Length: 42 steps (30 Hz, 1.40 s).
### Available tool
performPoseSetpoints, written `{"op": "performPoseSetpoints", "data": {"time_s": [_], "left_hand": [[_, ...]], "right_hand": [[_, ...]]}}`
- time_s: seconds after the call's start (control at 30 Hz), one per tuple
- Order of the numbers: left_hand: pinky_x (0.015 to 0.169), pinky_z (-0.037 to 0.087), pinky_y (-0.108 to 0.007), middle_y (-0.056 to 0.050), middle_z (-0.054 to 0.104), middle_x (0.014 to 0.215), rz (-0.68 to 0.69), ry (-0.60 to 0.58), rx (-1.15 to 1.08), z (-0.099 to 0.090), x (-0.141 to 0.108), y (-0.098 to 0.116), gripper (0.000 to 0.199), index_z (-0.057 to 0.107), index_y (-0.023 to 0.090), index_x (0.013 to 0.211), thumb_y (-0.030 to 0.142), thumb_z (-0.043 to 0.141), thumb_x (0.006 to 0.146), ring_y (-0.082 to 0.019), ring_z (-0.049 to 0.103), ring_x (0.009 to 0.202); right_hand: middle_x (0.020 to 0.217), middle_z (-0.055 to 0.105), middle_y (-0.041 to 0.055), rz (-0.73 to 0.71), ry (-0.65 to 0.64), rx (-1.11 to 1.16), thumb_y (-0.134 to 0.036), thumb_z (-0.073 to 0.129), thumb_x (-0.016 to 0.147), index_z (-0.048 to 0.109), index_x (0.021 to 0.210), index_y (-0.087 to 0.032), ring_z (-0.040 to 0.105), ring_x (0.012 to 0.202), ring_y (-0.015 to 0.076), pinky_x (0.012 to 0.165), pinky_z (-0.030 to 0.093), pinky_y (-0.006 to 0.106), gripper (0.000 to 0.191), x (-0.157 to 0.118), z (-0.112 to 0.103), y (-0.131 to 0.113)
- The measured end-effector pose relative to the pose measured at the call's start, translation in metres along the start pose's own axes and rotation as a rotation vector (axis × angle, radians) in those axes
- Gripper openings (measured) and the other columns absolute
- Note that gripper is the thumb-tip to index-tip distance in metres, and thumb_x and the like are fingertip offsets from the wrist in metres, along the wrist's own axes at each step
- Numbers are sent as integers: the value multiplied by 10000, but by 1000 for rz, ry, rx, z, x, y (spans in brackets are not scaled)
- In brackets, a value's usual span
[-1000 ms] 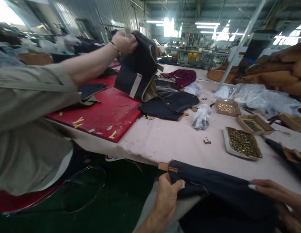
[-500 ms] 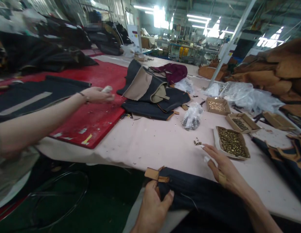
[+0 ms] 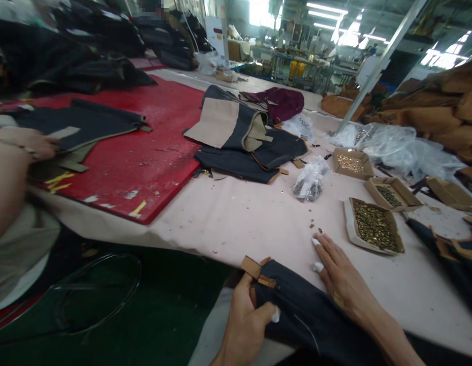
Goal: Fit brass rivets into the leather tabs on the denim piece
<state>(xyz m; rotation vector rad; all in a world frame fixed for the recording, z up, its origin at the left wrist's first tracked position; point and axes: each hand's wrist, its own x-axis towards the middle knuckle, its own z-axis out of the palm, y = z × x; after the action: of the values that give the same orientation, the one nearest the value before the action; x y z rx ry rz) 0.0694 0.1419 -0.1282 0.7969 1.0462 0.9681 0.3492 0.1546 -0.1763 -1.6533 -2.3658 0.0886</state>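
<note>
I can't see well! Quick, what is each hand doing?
Left hand: closed, gripping the dark fabric piece.
Right hand: open, flat on the table, holding nothing.

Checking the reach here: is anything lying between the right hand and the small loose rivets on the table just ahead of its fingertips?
Nothing visible: the right hand lies flat, and only bare table separates it from the loose rivets.

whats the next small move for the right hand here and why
Probably pinch up one of the loose brass pieces: the right hand lies flat with fingertips just short of them, while the left hand grips the dark fabric piece by its tan tab.
</note>
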Motion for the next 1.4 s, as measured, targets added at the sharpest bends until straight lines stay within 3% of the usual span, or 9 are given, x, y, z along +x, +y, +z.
{"op": "performPoseSetpoints", "data": {"time_s": [0.23,0.4,0.6,0.73,0.8,0.87,0.97,1.17,1.4], "left_hand": [[883,508,-289,-51,732,1179,-24,-34,-47,11,-2,0,655,638,161,1337,80,604,688,-237,656,1048],[932,494,-289,-67,739,1182,-12,-3,5,16,-5,-7,486,655,157,1321,303,712,862,-221,667,1020],[903,505,-303,-83,743,1149,-2,64,23,11,3,-17,480,657,124,1297,344,739,879,-208,663,980],[908,509,-320,-93,745,1120,1,78,37,8,4,-19,486,652,110,1267,369,758,869,-224,668,1000],[946,504,-332,-97,737,1147,6,65,26,8,3,-18,495,641,115,1269,361,773,860,-240,670,1054],[971,499,-342,-102,726,1178,15,55,-4,9,1,-20,497,629,120,1273,345,781,857,-254,665,1103],[966,500,-339,-104,721,1178,33,50,-33,9,-2,-25,433,638,120,1232,331,766,876,-239,664,1083],[912,511,-298,-71,734,1087,80,93,-58,8,-5,-31,428,636,143,1245,328,762,880,-197,662,1000],[894,534,-308,-89,747,1086,64,52,-10,9,-5,-26,391,690,150,1175,320,789,838,-236,682,996]], "right_hand": [[1681,282,99,-1,-10,14,-58,381,956,389,1560,-231,211,1564,302,1210,336,632,629,-35,-5,-9],[1675,298,86,-17,22,154,-65,367,979,262,1622,-296,237,1558,287,1229,275,659,692,-51,-7,0],[1656,341,89,152,49,301,-199,409,1027,340,1605,-282,300,1535,289,1249,231,646,587,-63,-19,19],[1555,496,114,273,176,371,-290,518,1019,494,1511,-262,445,1451,307,1215,342,604,493,-64,-31,27],[1404,623,122,372,290,375,-316,574,993,617,1378,-241,586,1298,304,1077,524,521,395,-63,-36,28],[1215,695,116,427,349,390,-320,599,971,702,1212,-222,677,1077,271,773,633,368,280,-61,-39,28],[999,690,87,412,327,406,-296,617,948,721,1087,-204,667,854,216,464,490,236,196,-57,-41,25],[861,644,38,295,286,324,-243,612,936,696,1063,-188,622,739,176,699,533,307,161,-45,-36,21],[844,646,62,367,158,190,-267,529,925,724,962,-188,607,718,190,672,474,292,214,-40,-23,11]]}}
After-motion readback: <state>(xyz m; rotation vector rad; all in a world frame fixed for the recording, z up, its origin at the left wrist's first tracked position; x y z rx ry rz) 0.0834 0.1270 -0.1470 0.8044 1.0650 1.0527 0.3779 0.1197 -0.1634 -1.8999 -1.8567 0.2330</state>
